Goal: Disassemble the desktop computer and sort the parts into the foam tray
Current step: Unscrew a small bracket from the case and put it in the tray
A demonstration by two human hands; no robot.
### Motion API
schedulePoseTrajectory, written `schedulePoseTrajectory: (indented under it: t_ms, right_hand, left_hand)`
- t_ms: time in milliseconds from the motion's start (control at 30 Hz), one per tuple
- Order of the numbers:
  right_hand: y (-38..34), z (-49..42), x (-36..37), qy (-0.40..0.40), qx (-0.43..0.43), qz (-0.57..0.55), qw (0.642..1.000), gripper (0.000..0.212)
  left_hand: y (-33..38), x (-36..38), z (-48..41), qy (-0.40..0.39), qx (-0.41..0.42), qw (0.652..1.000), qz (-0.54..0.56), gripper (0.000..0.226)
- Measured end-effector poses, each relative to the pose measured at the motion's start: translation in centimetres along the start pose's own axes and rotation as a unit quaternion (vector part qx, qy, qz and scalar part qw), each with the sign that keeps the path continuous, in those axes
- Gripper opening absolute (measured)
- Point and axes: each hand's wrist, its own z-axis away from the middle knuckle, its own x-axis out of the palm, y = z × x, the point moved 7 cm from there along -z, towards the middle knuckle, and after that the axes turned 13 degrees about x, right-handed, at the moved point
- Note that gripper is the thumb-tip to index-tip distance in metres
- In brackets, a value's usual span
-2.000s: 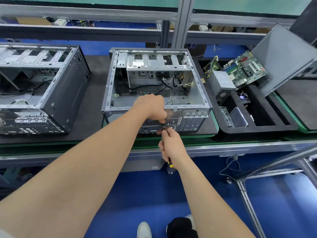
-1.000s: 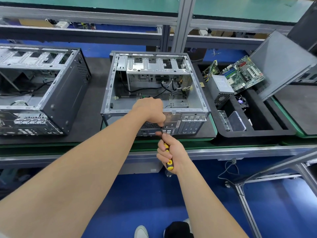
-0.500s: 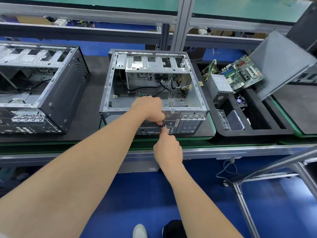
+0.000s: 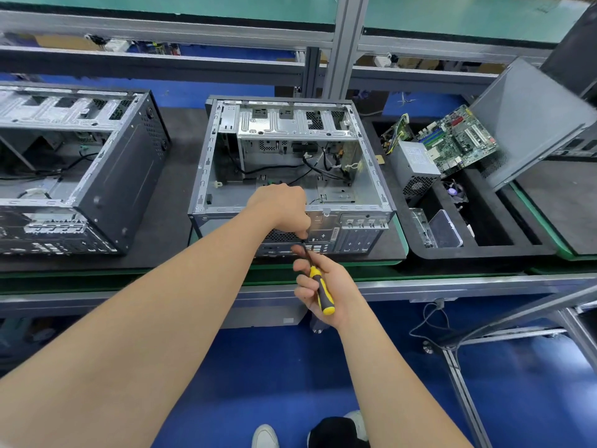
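Observation:
An open, mostly stripped desktop case (image 4: 290,163) lies on its side in front of me, rear panel toward me. My left hand (image 4: 281,206) rests over the rear top edge, fingers curled down at the screwdriver's tip. My right hand (image 4: 323,286) grips a yellow-and-black screwdriver (image 4: 319,287), its shaft pointing up at the rear panel. The black foam tray (image 4: 484,250) sits to the right and holds a power supply (image 4: 415,164), a motherboard (image 4: 458,142) and a small clear box (image 4: 447,229).
A second open case (image 4: 80,169) stands at the left on the same bench. A grey side panel (image 4: 529,121) leans over the tray's far right end. Metal rails run along the bench's front edge, and blue floor lies below.
My right hand has rolled back, palm up again, so the yellow handle shows; half a second ago it was turned over the screwdriver. The left hand stays on the case.

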Motion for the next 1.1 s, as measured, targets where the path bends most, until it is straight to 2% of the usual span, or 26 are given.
schedulePoseTrajectory:
  t_ms: [133,200,300,367,433,467,500,567,600,633,667,700,767,800,833,900,967,1000,1033,1100]
  right_hand:
    - [0.9,0.1,1.0,-0.129,0.033,-0.138,0.981,0.028]
    - [0.8,-0.2,0.9,-0.123,0.016,-0.137,0.983,0.029]
    - [0.6,-0.7,0.2,-0.051,-0.021,-0.076,0.996,0.033]
    - [0.0,-0.6,-0.4,0.035,-0.070,0.024,0.997,0.031]
    - [-1.0,0.0,-0.5,0.140,-0.130,0.182,0.965,0.029]
    - [-1.6,0.4,-0.4,0.210,-0.155,0.290,0.921,0.027]
    - [-2.2,0.8,0.0,0.287,-0.176,0.404,0.851,0.024]
    - [-2.7,1.5,1.1,0.407,-0.200,0.576,0.680,0.013]
    - [-2.4,1.6,1.6,0.445,-0.198,0.629,0.606,0.019]
    - [-2.0,1.4,1.9,0.470,-0.197,0.663,0.547,0.034]
    - [-1.7,1.1,2.0,0.485,-0.200,0.678,0.515,0.045]
    - [-1.6,1.0,2.0,0.495,-0.209,0.674,0.507,0.048]
    - [-1.9,1.2,1.8,0.496,-0.230,0.642,0.538,0.034]
    - [-2.2,1.3,1.6,0.478,-0.241,0.616,0.578,0.023]
    - [-2.5,1.4,1.3,0.446,-0.244,0.584,0.633,0.019]
    - [-2.7,1.0,0.2,0.352,-0.214,0.486,0.771,0.020]
    - [-2.1,0.4,-0.5,0.238,-0.154,0.330,0.901,0.024]
    - [-1.7,0.2,-0.6,0.192,-0.130,0.249,0.940,0.027]
    - [-1.4,0.0,-0.6,0.155,-0.112,0.179,0.965,0.029]
    - [-0.6,-0.4,-0.5,0.092,-0.077,0.064,0.991,0.028]
  left_hand:
    - [0.0,-0.1,0.0,0.003,-0.003,1.000,0.005,0.028]
    - [0.0,-0.1,0.1,0.003,-0.004,1.000,0.007,0.028]
    - [0.1,-0.1,0.1,0.004,-0.002,1.000,0.003,0.028]
    - [0.1,-0.1,0.1,0.004,0.000,1.000,0.001,0.029]
    - [0.1,0.0,0.0,0.003,0.000,1.000,-0.001,0.031]
    - [0.1,0.0,0.0,0.003,0.000,1.000,-0.001,0.031]
    - [0.0,0.0,0.0,0.003,0.001,1.000,0.001,0.032]
    - [0.1,0.0,0.0,0.002,0.003,1.000,0.002,0.033]
    - [0.1,0.0,0.0,0.001,0.005,1.000,0.001,0.033]
    - [0.1,0.0,0.1,0.000,0.006,1.000,0.000,0.034]
    - [0.1,-0.1,0.1,0.000,0.007,1.000,-0.001,0.034]
    - [0.1,-0.1,0.1,0.000,0.007,1.000,-0.001,0.034]
    - [0.1,-0.1,0.2,0.000,0.006,1.000,0.002,0.031]
    - [0.1,-0.1,0.2,0.001,0.005,1.000,0.005,0.030]
    - [0.1,-0.1,0.2,0.001,0.004,1.000,0.008,0.029]
    - [0.1,-0.1,0.2,0.002,0.003,1.000,0.008,0.029]
    - [0.2,-0.1,0.3,0.002,0.001,1.000,0.005,0.030]
    - [0.2,-0.1,0.3,0.003,0.001,1.000,0.005,0.030]
    - [0.2,-0.1,0.3,0.004,0.000,1.000,0.006,0.029]
    - [0.1,-0.1,0.3,0.008,-0.001,1.000,0.007,0.027]
